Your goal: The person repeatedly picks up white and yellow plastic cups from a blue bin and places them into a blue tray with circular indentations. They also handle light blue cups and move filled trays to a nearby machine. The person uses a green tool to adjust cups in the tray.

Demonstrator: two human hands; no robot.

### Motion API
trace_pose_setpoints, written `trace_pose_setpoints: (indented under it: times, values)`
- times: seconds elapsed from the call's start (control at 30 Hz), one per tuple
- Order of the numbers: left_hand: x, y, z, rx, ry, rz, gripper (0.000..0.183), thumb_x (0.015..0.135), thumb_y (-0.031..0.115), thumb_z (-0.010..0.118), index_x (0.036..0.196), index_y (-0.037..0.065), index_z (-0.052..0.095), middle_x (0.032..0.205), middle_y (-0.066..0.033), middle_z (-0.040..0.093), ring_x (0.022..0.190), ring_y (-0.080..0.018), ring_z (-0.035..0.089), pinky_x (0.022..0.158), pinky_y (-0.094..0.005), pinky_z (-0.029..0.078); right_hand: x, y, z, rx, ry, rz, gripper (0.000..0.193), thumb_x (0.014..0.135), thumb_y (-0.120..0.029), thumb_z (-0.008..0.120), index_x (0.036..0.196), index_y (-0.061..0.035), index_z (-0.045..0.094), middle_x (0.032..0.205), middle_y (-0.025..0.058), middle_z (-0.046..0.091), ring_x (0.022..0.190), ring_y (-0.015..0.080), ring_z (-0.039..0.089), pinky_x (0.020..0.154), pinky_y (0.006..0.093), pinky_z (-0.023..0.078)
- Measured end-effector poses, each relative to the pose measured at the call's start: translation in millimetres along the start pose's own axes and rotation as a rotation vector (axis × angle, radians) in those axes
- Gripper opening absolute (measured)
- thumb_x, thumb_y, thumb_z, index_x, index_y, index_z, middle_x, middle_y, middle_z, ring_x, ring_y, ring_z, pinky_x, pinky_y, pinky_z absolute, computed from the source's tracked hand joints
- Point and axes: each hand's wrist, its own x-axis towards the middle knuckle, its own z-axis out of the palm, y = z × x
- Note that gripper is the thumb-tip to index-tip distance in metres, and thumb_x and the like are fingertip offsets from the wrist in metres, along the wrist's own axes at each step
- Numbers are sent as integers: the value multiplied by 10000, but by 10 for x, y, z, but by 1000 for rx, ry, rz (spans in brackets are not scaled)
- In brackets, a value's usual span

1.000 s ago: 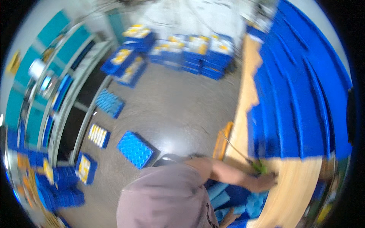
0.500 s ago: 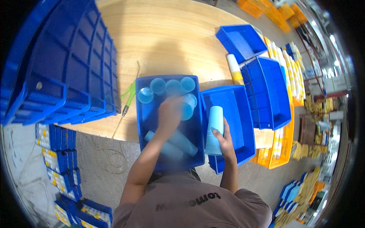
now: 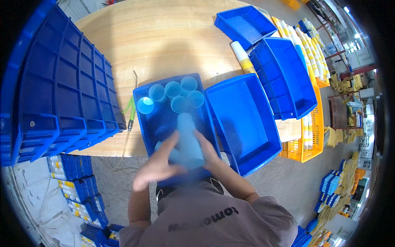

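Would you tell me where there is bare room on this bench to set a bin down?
Bare wood at the far tabletop, between the stacked crates and the far bin. The empty bin offers room too. Crowded: the cup bin, under both hands.

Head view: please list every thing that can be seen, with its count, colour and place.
Table: one, light wood, centre.
Stacked crates: one large stack, blue, on the table's left.
Bin with tubes: one, blue, table's near edge.
Upright tubes: about six, pale blue, at that bin's far end.
Long tube: one, pale blue, lying over the same bin between both hands.
Empty bins: three, blue, right of the first bin.
Cylinder: one, white and yellow, between two empty bins.
Hose tool: one, green, lying left of the bin.
Orange crate: one, with white and yellow rolls, right.
Floor trays: several, blue, lower left.
Left hand: blurred, fingers touching the long tube.
Right hand: against the long tube.
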Motion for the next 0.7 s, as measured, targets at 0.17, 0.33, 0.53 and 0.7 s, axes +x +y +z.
trace_pose_setpoints:
  times: [0.17,0.33,0.53,0.7]
  values:
    - [-368,186,245,322,610,-107,695,681,-177,623,1352,-1,590,1403,-242,565,1306,-423,535,1082,-476,456,397,498,315,67,-125,18,623,1023,-492,528,1405,-8,433,1214,151,629,1101,266,655,950,433,541]
    - [-565,283,98,452,737,-71,619,673,-204,599,1251,3,676,1323,-218,630,1183,-389,636,1025,-454,509,1075,482,454,150,-197,118,670,1027,-565,470,1364,13,470,1259,202,606,1138,313,634,977,471,528]
    - [-782,288,40,380,835,-122,609,636,-201,601,1184,30,731,1105,-183,672,1045,-353,667,896,-453,531,941,398,341,309,-372,250,707,1020,-650,387,1374,-43,464,1283,193,594,1208,335,584,1029,475,482]
    - [-645,149,69,373,764,-106,507,642,-172,607,1126,-30,655,1032,-230,643,1000,-403,644,827,-490,509,657,506,82,245,-59,61,566,1008,-519,548,1331,-60,475,1287,156,584,1199,321,583,1064,501,449]
